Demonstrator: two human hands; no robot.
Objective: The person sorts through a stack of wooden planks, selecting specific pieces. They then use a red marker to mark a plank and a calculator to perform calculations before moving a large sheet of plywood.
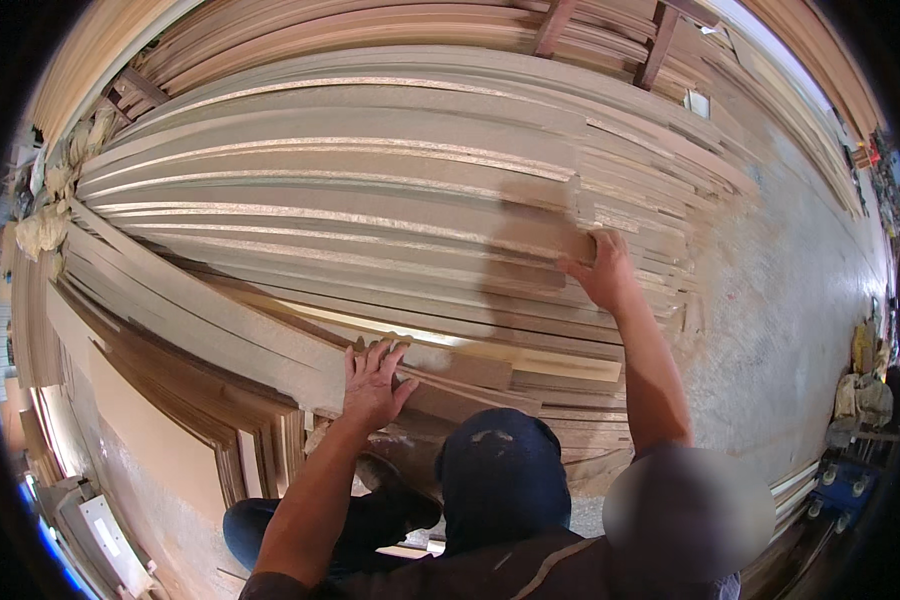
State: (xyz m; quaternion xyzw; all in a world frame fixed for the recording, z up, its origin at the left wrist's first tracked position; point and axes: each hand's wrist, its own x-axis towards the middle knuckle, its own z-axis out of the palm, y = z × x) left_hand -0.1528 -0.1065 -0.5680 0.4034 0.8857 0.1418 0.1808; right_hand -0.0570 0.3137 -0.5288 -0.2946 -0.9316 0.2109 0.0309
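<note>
A wide pile of long, flat wooden boards (320, 120) lies in front of me, grey-brown with pale edges. At the right end of one board (535, 238) my right hand (605, 272) is closed, its thumb and fingers round the end. My left hand (372, 388) has its fingers spread over the end of a lower board (295, 340) that runs toward the far left. Its palm faces down and nothing is gripped in it. Beside those fingertips lies a narrow yellowish strip (560, 362).
Upright sheets (185, 400) lean together at the lower left. Further timber (370, 40) is stacked behind dark red posts (658, 48) at the back. Grey floor (770, 320) stretches to the right, with a blue wheeled item (842, 482) at its edge. My knee (502, 470) is close below the boards.
</note>
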